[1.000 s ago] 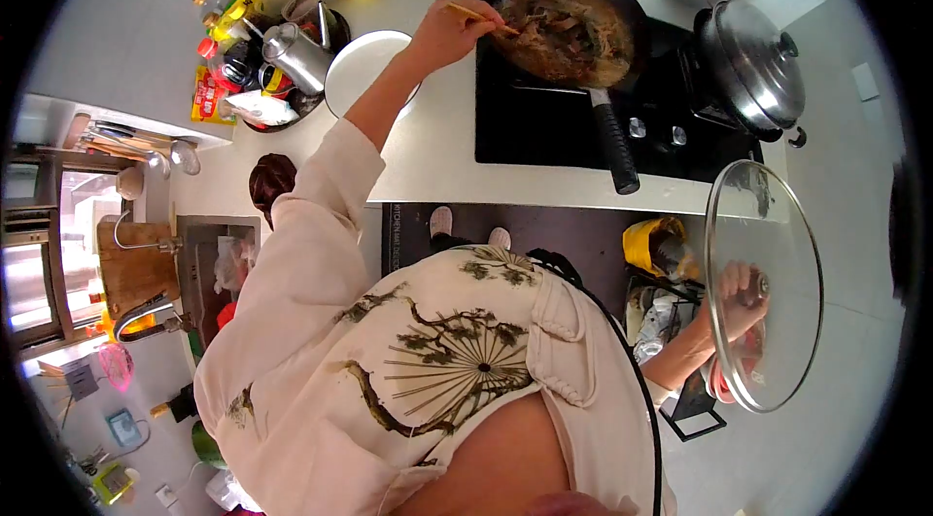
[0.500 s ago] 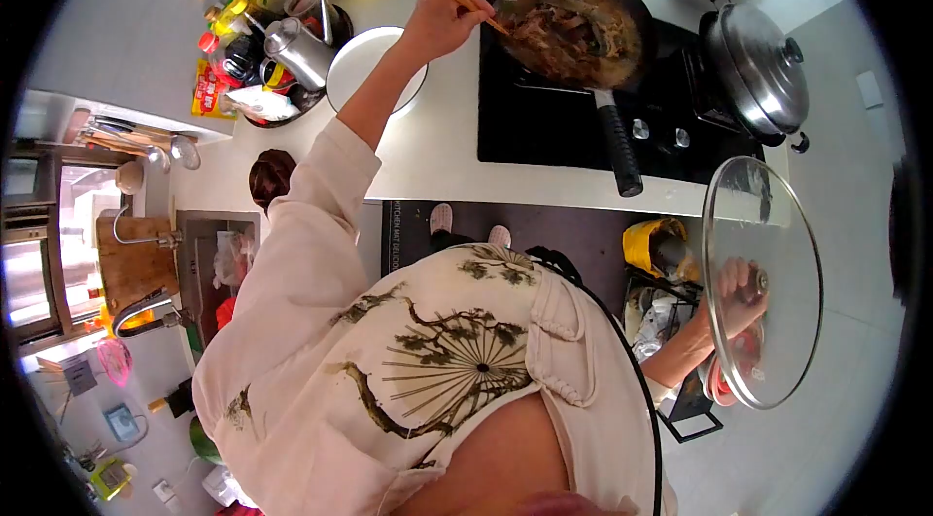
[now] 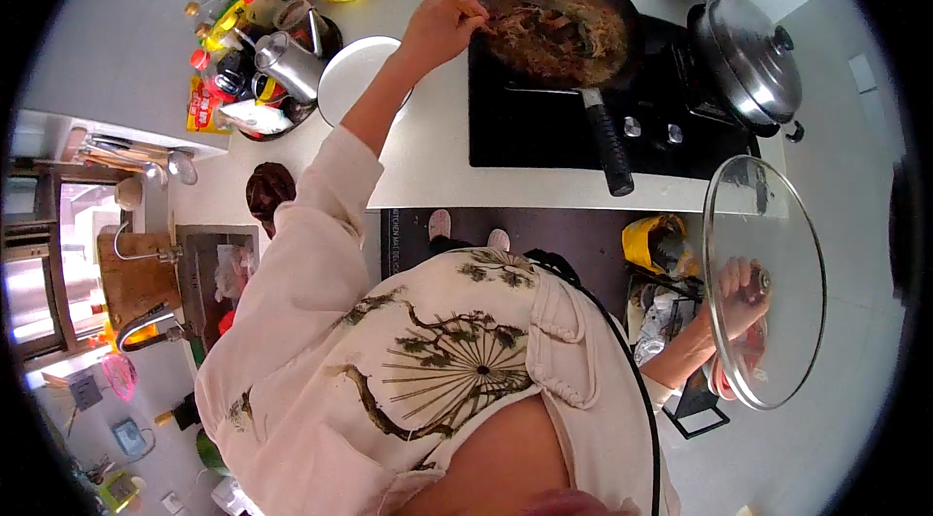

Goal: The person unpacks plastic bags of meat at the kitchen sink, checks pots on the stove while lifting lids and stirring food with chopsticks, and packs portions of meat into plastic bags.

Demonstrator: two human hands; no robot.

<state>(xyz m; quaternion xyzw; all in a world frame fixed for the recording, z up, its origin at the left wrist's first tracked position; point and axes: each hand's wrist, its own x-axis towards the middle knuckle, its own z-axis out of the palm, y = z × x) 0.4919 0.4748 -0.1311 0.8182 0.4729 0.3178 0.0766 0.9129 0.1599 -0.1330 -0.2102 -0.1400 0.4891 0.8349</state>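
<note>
My left hand (image 3: 442, 28) is closed at the left rim of a black frying pan (image 3: 634, 40). The chopsticks in it barely show now; they were plain half a second ago. Brown food in broth (image 3: 559, 30) with shredded pieces fills the pan, which sits on the hob with its handle (image 3: 609, 147) towards me. Out to the right, my right hand (image 3: 741, 297) grips the knob of a large glass lid (image 3: 777, 224), holding it tilted on edge away from the pan. The hand shows partly through the glass.
A white bowl (image 3: 335, 88) stands left of the black hob (image 3: 535, 137), near a tray of bottles and a metal pot (image 3: 290, 64). A lidded steel pot (image 3: 753, 59) occupies the right burner. The sink (image 3: 209, 312) is at left, a yellow bag (image 3: 649, 242) below the counter.
My left hand has turned and shifted slightly at the pan's rim, so the chopsticks are hardly visible. The lid stays nearly where it was. The view has shifted a little.
</note>
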